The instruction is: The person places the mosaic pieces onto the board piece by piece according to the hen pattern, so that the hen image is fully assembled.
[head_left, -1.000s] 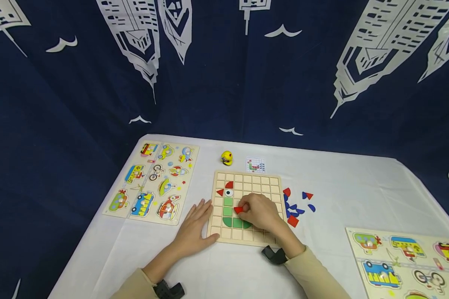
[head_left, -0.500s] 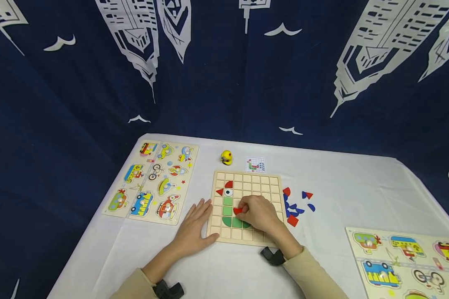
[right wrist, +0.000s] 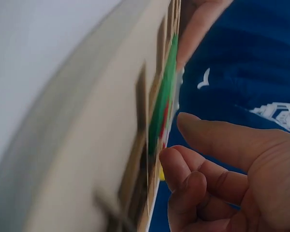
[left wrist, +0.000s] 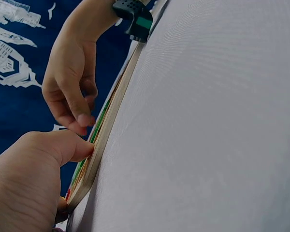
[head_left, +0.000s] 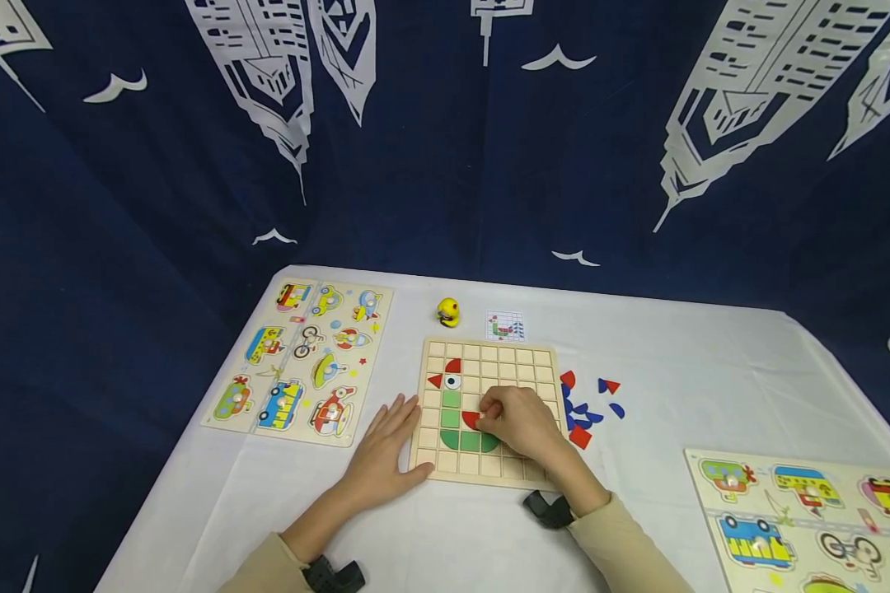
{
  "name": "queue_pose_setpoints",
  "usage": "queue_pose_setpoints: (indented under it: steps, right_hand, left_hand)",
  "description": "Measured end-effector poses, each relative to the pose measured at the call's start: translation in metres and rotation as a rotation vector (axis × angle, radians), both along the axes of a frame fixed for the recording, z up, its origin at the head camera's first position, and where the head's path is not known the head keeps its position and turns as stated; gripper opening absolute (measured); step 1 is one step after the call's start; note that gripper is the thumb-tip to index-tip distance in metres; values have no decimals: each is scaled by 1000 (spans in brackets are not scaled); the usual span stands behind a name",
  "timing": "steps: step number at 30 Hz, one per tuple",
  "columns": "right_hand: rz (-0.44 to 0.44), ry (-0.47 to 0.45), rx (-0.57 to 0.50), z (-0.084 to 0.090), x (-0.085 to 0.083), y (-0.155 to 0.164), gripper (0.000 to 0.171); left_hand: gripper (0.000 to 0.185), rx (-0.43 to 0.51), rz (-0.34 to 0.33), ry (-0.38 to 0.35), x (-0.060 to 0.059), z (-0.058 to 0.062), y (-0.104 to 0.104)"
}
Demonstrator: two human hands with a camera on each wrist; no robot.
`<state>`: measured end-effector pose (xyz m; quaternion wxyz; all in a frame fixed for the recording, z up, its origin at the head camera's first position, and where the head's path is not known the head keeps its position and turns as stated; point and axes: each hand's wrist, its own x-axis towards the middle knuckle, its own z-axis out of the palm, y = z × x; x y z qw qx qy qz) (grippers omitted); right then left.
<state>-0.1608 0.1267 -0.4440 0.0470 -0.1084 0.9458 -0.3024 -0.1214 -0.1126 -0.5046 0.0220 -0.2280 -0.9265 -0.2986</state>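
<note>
A square wooden grid board (head_left: 522, 356) lies on the table, bearing colored flat pieces. Green squares (head_left: 451, 418) form a column above green rounded pieces (head_left: 470, 442); a round eye piece (head_left: 452, 381) sits higher up, near a red triangle (head_left: 435, 380). My right hand (head_left: 519, 420) is over the board, its fingertips at the edge of a red rounded piece (head_left: 470, 419) lying in the grid. The right wrist view shows a gap between thumb (right wrist: 193, 128) and index finger, nothing pinched there. My left hand (head_left: 381, 457) rests straight-fingered against the board's left side, thumb at its lower corner.
Loose blue pieces (head_left: 582, 418) and a red square (head_left: 580, 437) lie right of the board. Behind it are a pattern card (head_left: 505, 326) and a yellow duck toy (head_left: 448, 312). Vehicle puzzle boards stand left (head_left: 300, 362) and lower right (head_left: 801, 527).
The red rounded piece has gone from the right hand's pinch to lying in a grid cell beside the green square. My fingertips have shifted slightly right off it. The left hand stays put.
</note>
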Motion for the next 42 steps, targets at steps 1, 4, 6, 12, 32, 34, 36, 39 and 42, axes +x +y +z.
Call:
queue_pose_setpoints:
  steps: [1,4,6,12,32,34,36,39,42]
  right_hand:
    - [-8,1,-3,1,1,5,12]
    - [-29,27,-6,3,6,26,10]
    - [-56,52,-7,5,12,44,11]
    - [-185,92,-5,1,31,99,19]
    - [-269,-2,19,-26,39,128,23]
    - [-264,3,21,-26,38,128,22]
    - [-259,4,26,-26,38,128,21]
    - [-251,17,23,-23,38,129,20]
    - [-240,55,8,-20,39,131,20]
  left_hand:
    - [84,4,-1,-3,0,0,0]
    - [83,18,-6,0,1,0,1]
    - [83,14,-6,0,0,0,2]
    - [84,-1,4,7,0,-2,-1]
    - [83,-12,10,19,-1,-5,-2]
    - [83,-13,12,19,-1,-5,-2]
    - [83,-9,13,25,-1,-5,-2]
    - [83,-11,8,34,-1,-5,-1]
    - [83,-6,2,40,-1,-5,-1]
